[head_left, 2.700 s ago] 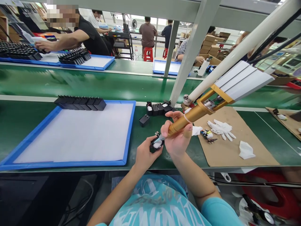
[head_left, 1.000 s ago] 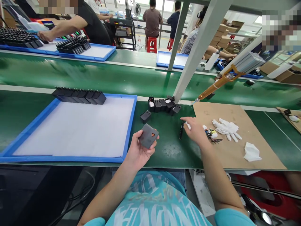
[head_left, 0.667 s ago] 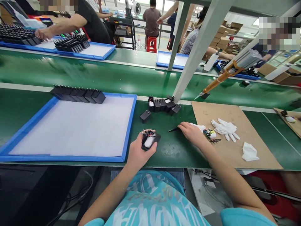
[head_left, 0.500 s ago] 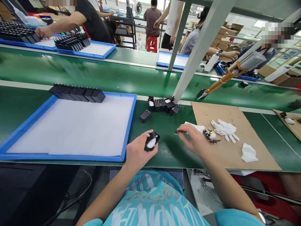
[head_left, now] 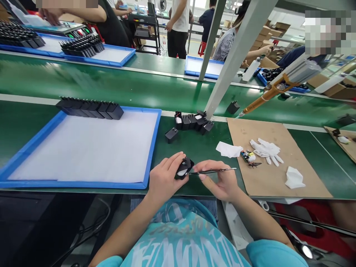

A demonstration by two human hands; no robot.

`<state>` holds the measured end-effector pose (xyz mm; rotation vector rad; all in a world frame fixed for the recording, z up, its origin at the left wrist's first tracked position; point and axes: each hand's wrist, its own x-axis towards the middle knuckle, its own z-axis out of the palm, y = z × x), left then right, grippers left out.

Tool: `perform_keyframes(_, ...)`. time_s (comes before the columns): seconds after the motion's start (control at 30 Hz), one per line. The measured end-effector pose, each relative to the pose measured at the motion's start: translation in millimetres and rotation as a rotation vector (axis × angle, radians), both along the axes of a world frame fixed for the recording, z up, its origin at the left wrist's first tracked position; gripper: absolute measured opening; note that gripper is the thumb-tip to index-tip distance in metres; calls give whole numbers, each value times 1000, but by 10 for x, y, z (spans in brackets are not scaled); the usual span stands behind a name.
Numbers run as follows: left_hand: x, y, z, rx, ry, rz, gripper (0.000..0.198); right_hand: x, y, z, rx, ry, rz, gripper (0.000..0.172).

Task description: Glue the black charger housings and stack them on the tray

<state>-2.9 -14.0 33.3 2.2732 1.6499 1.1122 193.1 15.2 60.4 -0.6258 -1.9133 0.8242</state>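
Note:
My left hand grips a black power adapter housing, whose open side shows something white inside. In my right hand is a pair of thin dark tweezers, held between thumb and fingers. The tweezers' left end reaches the edge of the housing; whether it is inside I cannot tell. Beyond my hands, a single black adapter lies on the green table. Behind it several more adapters stand in a cluster, some with white parts showing.
To the left lies a blue-rimmed tray with a row of black adapters along its far edge. On the right, cardboard carries a circuit board and white gloves. An orange-handled screwdriver hangs near the metal post.
My right hand has moved left to the housing, bringing the tweezers against it. The housing has tilted slightly in my left hand. On the belt behind, a black adapter has shifted left.

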Motion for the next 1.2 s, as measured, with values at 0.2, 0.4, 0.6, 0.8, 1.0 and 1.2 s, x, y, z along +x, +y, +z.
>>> perform_keyframes(0.2, -12, -8, 10, -20, 0, -16, 43, 23, -5, -25, -2, -32, 0, 30)
perform_keyframes(0.4, 11, -20, -20, -69, -78, -3, 41, 44, 42, -31, 69, -43, -34, 30)
perform_keyframes(0.6, 2, -17, -16, -28, -50, -7, 41, -27, 30, -11, 29, 64, -21, 31)
perform_keyframes(0.8, -32, -10, 8, -61, -35, -40, 43, -71, 36, 24, 21, -3, 21, 22)
perform_keyframes(1.0, -38, -18, -2, -51, 12, -53, 43, -51, 48, 65, 70, -92, -9, 24)
perform_keyframes(1.2, -31, -28, -21, -69, -18, -48, 41, -5, 102, 21, 121, -84, -3, 30)
